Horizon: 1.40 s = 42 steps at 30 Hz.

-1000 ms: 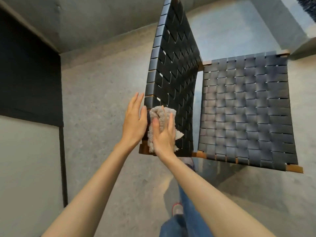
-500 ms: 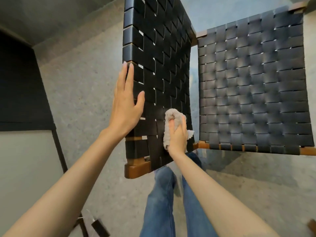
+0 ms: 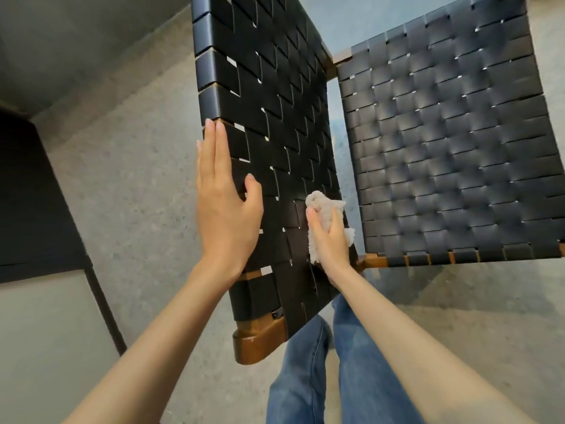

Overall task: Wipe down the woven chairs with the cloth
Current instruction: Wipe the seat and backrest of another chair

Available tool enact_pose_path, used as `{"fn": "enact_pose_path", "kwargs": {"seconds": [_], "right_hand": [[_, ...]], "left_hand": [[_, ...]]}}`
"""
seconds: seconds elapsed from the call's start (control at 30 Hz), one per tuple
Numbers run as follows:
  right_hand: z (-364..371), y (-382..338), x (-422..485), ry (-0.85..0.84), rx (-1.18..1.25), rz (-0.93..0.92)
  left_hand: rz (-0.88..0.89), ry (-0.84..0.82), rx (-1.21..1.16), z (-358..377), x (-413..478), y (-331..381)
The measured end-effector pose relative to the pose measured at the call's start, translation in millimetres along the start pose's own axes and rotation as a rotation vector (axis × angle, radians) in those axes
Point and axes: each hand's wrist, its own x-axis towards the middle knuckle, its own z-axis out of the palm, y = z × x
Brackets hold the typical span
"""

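Wiping looks to be mid-stroke. R hand (image 3: pixel 331 243) has its fingers curled round the bunched cloth (image 3: pixel 324 206) and presses it on the back panel (image 3: pixel 263 71) of the woven chair (image 3: pixel 284 154). L hand (image 3: pixel 227 209) lies flat with fingers straight + together along the panel's outer edge, thumb spread onto the weave. It holds nothing and is prob. bracing the panel.

Key relation: the panel's long axis runs straight away from both hands, fingertip-wards. The cloth sits at the near end, on the side away from the L hand, close to the corner where the panel meets the seat (image 3: pixel 452 154). Most of the weave therefore lies beyond the R fingertips, so I'd judge the next stroke goes fwd along that axis. L fingertips reach further along the panel than R. The seat lies just off the R hand's outer side, so R is the nearer hand for it. Can't tell if the cloth's loose tail touches the seat edge.

Wooden frame corner (image 3: pixel 260 341) sits back of the L wrist, towards the body. Jeans (image 3: pixel 305 377) show between the forearms.
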Motion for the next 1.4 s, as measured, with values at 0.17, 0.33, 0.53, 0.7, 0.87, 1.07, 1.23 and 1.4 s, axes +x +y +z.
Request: {"fn": "enact_pose_path", "kwargs": {"seconds": [0.17,0.33,0.53,0.7,0.87,1.07,1.23,1.4], "right_hand": [[14,-21,-50,-0.024,-0.061,-0.238],[3,0,-32,0.030,-0.051,-0.257],[-22,48,34,0.089,-0.176,-0.100],[-31,84,72,0.119,-0.180,0.112],[-21,73,55,0.189,-0.151,0.161],[2,-2,-46,0.043,-0.003,-0.208],[26,-58,-90,0.005,-0.025,-0.449],[46,-98,-64,0.077,-0.097,-0.554]], "left_hand": [[0.005,-0.005,0.010,-1,-1,-2],[0.013,-0.022,-0.023,1,0,-7],[0.010,-0.020,-0.046,1,-1,-6],[0.028,-0.015,-0.076,2,-2,-10],[0.020,-0.009,-0.091,2,-3,-8],[-0.018,-0.011,-0.174,0,-3,-9],[-0.044,-0.018,-0.345,-5,-3,-10],[-0.051,-0.024,-0.406,-4,-2,-15]]}}
